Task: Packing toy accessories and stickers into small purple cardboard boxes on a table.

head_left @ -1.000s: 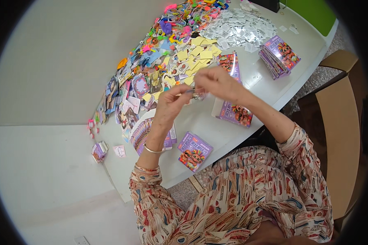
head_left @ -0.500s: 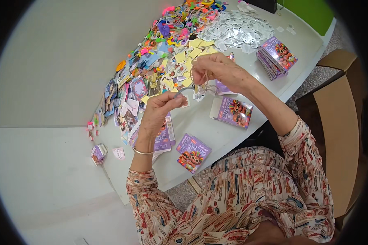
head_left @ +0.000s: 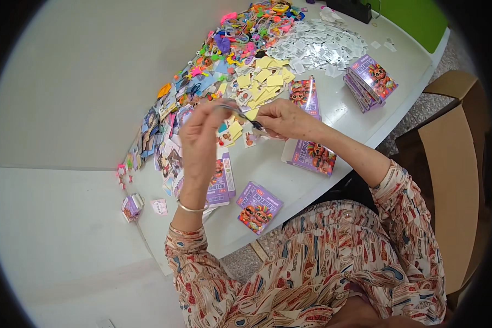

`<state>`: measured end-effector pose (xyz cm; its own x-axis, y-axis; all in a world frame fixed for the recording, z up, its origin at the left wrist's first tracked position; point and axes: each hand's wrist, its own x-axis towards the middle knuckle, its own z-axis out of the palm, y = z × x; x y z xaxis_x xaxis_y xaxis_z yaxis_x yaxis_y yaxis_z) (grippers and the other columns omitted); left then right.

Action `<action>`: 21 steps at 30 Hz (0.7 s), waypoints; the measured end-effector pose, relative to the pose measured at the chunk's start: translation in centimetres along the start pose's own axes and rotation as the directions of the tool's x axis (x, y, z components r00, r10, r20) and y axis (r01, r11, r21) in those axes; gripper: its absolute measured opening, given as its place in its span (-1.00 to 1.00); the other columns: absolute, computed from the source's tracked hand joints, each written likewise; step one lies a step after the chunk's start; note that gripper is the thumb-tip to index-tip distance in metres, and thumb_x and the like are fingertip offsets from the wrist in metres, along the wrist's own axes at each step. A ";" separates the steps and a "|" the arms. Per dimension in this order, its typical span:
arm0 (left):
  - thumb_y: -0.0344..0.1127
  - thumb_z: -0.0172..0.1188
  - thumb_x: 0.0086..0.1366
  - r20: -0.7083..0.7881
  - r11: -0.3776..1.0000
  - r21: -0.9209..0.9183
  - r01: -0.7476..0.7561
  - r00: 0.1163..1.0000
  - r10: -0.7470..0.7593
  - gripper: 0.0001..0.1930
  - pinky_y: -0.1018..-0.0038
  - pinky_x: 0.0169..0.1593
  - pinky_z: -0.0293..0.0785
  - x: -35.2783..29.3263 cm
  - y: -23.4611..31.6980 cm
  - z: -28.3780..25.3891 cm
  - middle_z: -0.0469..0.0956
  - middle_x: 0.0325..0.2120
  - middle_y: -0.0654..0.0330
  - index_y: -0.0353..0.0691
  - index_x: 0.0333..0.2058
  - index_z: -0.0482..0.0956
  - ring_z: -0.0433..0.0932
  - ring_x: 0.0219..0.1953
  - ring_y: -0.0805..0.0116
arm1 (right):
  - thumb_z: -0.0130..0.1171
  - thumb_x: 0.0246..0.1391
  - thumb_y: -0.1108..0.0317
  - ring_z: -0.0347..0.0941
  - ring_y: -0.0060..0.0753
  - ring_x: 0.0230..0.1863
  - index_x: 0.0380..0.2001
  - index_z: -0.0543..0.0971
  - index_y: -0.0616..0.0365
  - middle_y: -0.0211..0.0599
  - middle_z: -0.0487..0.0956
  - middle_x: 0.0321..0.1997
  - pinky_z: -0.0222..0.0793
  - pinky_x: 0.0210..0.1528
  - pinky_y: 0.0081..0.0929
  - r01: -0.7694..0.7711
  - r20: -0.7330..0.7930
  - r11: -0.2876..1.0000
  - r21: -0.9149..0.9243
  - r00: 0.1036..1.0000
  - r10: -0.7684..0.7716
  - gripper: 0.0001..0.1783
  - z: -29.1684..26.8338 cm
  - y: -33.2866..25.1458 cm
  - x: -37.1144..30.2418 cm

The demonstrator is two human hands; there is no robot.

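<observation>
Our left hand (head_left: pixel 200 131) and right hand (head_left: pixel 287 119), fingertips pinched, hold a thin dark cord (head_left: pixel 250 120) between them; yellow cards (head_left: pixel 263 75) beyond, purple cartoon box (head_left: pixel 260 205) nearer us.

Well to the right of the grip, an open brown carton (head_left: pixel 451 186) stands beside the white table (head_left: pixel 262 161), with speckled floor (head_left: pixel 421 106) showing between them. Far beyond the grip and rightward, a green panel (head_left: pixel 421 24) shows at the table's corner; a black object (head_left: pixel 351 10), cut by the view's edge, sits near it. Leftward of the grip rises a pale wall (head_left: pixel 93 82). Lower left of it, a small pink card (head_left: pixel 159 206) lies near a little purple pack (head_left: pixel 132 207).
</observation>
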<state>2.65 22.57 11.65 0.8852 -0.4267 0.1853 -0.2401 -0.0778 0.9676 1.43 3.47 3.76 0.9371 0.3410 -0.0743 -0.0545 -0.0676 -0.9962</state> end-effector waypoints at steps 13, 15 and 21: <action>-0.32 0.08 0.37 0.046 0.995 -0.061 0.080 0.996 -0.077 -0.81 0.53 -0.01 0.46 0.4 -1.6 0.6 0.58 -0.22 0.21 -0.31 -0.17 0.55 0.51 -0.13 0.50 | 0.07 0.23 0.06 0.26 -0.74 -0.68 -0.50 0.50 0.07 -0.54 0.43 -0.62 0.11 -0.66 -0.68 -0.094 0.018 0.943 0.318 0.996 0.093 -0.65 0.2 -1.6 -0.3; -0.31 0.09 0.37 0.059 0.999 0.036 0.017 0.998 -0.019 -0.79 0.53 -0.01 0.46 0.6 -1.5 0.8 0.57 -0.20 0.21 -0.30 -0.11 0.53 0.51 -0.13 0.48 | 0.09 0.22 0.05 0.25 -0.75 -0.69 -0.46 0.51 0.08 -0.53 0.43 -0.63 0.08 -0.67 -0.68 -0.097 0.067 0.939 0.330 0.995 0.079 -0.66 -0.2 -1.4 -0.3; -0.30 0.08 0.36 0.017 0.978 -0.147 0.149 0.989 -0.148 -0.55 0.41 0.11 0.38 0.8 -3.7 0.0 0.42 0.03 0.14 -0.25 0.18 0.25 0.44 0.03 0.37 | 0.17 0.17 0.05 0.18 -0.75 -0.72 -0.31 0.52 0.10 -0.51 0.42 -0.63 0.04 -0.67 -0.66 -0.053 0.158 0.858 0.510 0.987 -0.033 -0.68 -1.9 -1.4 0.2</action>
<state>4.24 22.48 8.18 0.9040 -0.4260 0.0366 -0.0439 -0.0073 0.9990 2.31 1.86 5.21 0.8722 0.4868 -0.0476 -0.2722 0.4022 -0.8741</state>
